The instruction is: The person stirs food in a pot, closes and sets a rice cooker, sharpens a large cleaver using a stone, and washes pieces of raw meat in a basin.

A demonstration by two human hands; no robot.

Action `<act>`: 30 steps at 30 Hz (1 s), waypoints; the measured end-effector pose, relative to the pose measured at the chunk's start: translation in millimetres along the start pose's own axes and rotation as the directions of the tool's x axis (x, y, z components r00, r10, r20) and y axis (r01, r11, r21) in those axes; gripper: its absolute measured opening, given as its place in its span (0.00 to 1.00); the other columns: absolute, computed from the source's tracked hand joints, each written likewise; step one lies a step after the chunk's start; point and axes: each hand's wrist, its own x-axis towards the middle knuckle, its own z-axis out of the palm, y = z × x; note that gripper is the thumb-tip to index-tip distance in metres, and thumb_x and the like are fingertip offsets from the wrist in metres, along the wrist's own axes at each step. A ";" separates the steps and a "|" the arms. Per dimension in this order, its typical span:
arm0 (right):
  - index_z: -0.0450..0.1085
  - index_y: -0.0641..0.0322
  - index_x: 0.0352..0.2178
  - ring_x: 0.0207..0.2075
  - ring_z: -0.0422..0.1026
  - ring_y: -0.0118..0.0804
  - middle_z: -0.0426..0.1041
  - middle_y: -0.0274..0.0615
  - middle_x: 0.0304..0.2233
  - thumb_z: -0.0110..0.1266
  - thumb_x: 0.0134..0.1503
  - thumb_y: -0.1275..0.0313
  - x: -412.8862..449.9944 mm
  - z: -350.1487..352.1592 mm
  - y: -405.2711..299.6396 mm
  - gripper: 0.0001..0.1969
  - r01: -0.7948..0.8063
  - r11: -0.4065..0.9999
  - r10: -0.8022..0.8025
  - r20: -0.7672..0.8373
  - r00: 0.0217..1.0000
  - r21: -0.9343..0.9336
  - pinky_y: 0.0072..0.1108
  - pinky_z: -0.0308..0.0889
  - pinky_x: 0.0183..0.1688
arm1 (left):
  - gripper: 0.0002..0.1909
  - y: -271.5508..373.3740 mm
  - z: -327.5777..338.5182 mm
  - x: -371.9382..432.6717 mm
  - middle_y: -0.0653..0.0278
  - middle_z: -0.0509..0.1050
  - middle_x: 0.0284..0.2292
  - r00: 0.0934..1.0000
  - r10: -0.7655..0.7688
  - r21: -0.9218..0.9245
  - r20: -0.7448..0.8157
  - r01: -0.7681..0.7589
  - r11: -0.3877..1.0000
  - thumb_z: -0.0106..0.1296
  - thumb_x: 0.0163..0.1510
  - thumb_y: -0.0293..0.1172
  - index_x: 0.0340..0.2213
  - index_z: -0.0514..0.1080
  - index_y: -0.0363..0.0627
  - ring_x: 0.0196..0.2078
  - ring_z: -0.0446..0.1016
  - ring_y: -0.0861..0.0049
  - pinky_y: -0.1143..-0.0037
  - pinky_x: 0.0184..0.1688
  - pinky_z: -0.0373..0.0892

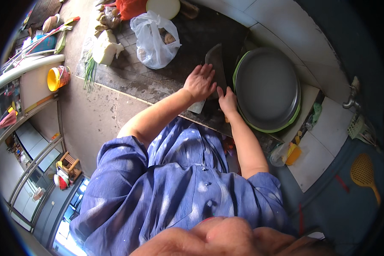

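A knife with a broad dark blade (215,57) lies on or just over the dark worktop (204,33), its tip pointing away from me. My left hand (200,82) is spread flat, fingertips against the blade. Its palm is over a pale flat slab (197,107), whose near end shows below the wrist; what it is I cannot tell. My right hand (228,100) is closed around the near end of the knife, hiding the handle, with the thumb raised beside the blade. To the right of this hand, a grey round basin (267,86) sits in a green basin (283,126).
A white plastic bag (155,44) with brown lumps, a pale cabbage-like vegetable (106,48), green onion leaves (90,70) and a red bag (131,8) occupy the worktop's far left. A tap (352,99) juts from the right wall. A yellow bucket (54,79) is at left.
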 end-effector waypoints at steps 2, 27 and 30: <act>0.67 0.72 0.38 0.37 0.69 0.69 0.71 0.68 0.33 0.48 0.57 0.52 -27.9 9.9 25.4 0.26 0.025 1.000 -0.025 -0.013 1.000 0.008 0.45 0.66 0.38 | 0.29 20.2 3.0 -25.2 0.51 0.63 0.55 0.995 0.030 0.012 0.099 -0.031 0.999 0.41 0.56 0.48 0.51 0.66 0.37 0.60 0.57 0.64 0.66 0.61 0.52; 0.64 0.74 0.47 0.44 0.70 0.65 0.71 0.67 0.40 0.48 0.58 0.53 -10.2 -6.7 -18.3 0.29 -0.125 0.992 0.125 0.083 0.989 -0.010 0.42 0.66 0.45 | 0.38 5.2 -1.4 1.6 0.49 0.64 0.54 0.999 -0.004 0.022 0.054 0.003 1.000 0.39 0.55 0.60 0.50 0.66 0.33 0.60 0.57 0.61 0.64 0.63 0.48; 0.66 0.75 0.44 0.45 0.69 0.65 0.71 0.68 0.39 0.50 0.57 0.55 -85.7 8.9 47.9 0.27 0.000 0.999 -0.002 0.060 0.998 0.036 0.42 0.65 0.45 | 0.42 45.2 1.2 -75.4 0.46 0.62 0.56 0.982 0.095 -0.032 0.165 -0.091 0.995 0.36 0.55 0.63 0.51 0.64 0.31 0.63 0.53 0.59 0.64 0.65 0.43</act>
